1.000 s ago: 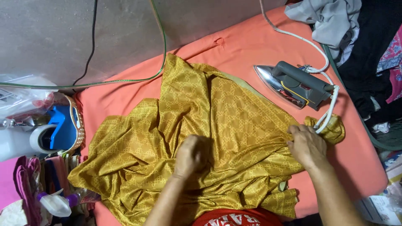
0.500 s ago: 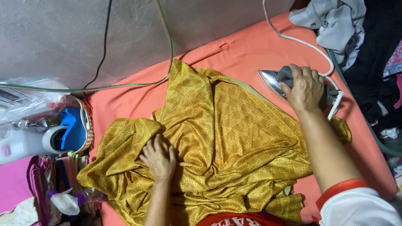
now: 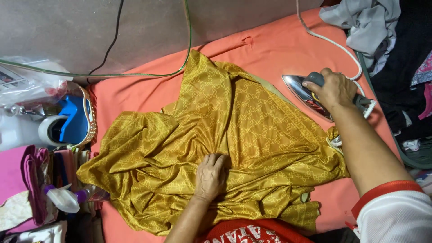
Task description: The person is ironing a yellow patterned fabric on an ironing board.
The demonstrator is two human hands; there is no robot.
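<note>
1. Cloth (image 3: 252, 135) — a yellow patterned piece — is spread in loose folds over the orange board (image 3: 148, 96), with its right edge reaching just under the iron (image 3: 310, 96).
2. A crease could be pressed in for good, since the cloth is bunched into ridges around the left hand (image 3: 210, 176) and is not yet flat.
3. Thin fabric of this kind could be scorched if the soleplate is left resting in one spot.
4. Fingers could be burnt — the left hand lies on the cloth, though well apart from the iron for now.
5. The white cord (image 3: 330, 42) trails behind the iron and could be snagged or dragged across the cloth.
6. The left hand is laid palm-down on the cloth, fingers nearly together, holding nothing.
7. The right hand (image 3: 332, 87) is closed around the iron's handle.
</note>
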